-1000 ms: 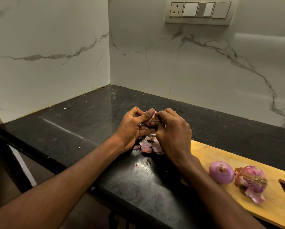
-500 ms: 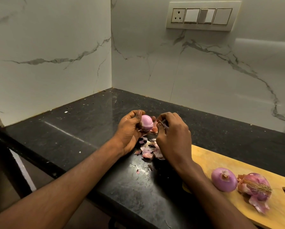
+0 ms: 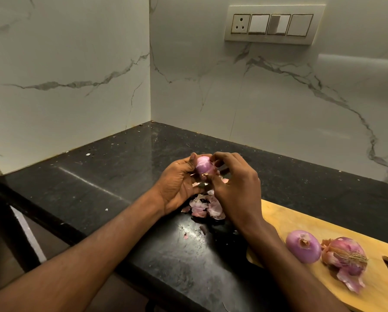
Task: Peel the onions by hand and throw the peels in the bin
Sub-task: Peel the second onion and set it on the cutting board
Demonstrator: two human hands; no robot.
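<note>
A small pink onion (image 3: 203, 165) is held above the black counter (image 3: 121, 176). My left hand (image 3: 179, 183) cups it from the left with curled fingers. From the right, my right hand (image 3: 235, 185) pinches at the onion's lower side with thumb and fingertips. A heap of pink peels (image 3: 207, 208) lies on the counter just below both hands. On the wooden cutting board (image 3: 301, 221) at the right sit a peeled onion (image 3: 303, 246) and an onion with loose skin and roots (image 3: 345, 257). No bin is in view.
Marble walls meet in a corner behind the counter, with a switch panel (image 3: 274, 24) on the right wall. Small peel scraps (image 3: 185, 236) lie near the counter's front edge, which runs diagonally at the lower left.
The onion has turned in my left hand and shows more of its smooth pink surface. My right hand has shifted from the top of the onion to its lower right side.
</note>
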